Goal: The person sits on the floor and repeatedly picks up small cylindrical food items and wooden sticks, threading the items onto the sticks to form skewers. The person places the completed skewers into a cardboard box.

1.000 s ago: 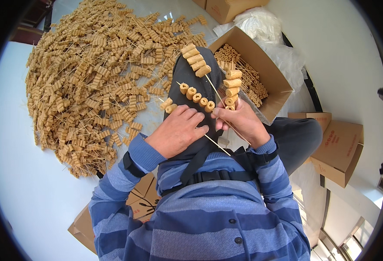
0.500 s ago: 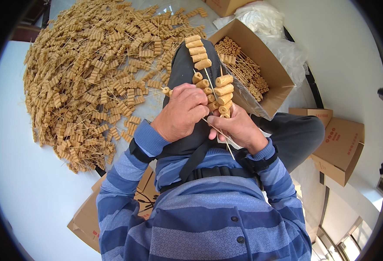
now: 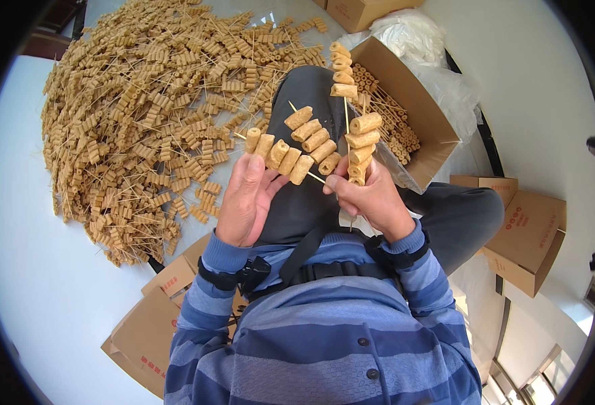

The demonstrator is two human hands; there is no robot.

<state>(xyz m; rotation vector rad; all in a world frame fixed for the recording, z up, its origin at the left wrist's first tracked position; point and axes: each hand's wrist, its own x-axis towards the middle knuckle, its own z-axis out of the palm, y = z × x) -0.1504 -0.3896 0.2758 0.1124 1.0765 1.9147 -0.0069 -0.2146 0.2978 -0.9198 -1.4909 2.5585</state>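
In front of my lap, my right hand (image 3: 377, 202) grips the bare stick ends of several skewers threaded with golden, tube-shaped rolls. They fan out: one skewer (image 3: 284, 159) slants left, another skewer (image 3: 316, 140) lies just beyond it, and an upright skewer (image 3: 363, 140) stands over the right fingers. A taller skewer (image 3: 342, 73) reaches farthest out. My left hand (image 3: 242, 202) is closed at the far end of the left-slanting skewer, its thumb against the rolls and its other fingers partly hidden behind.
A large heap of similar skewers (image 3: 128, 128) covers the surface at the left. Beyond my right knee, an open cardboard box (image 3: 424, 108) holds neatly laid skewers. Clear plastic bags (image 3: 412, 34) lie behind it. More cartons stand at right (image 3: 523, 229) and lower left (image 3: 142, 331).
My left hand has moved left and turned, its thumb now upward. The skewers, bunched before, are spread into a fan, one drawn out leftward. The tallest skewer has swung right.
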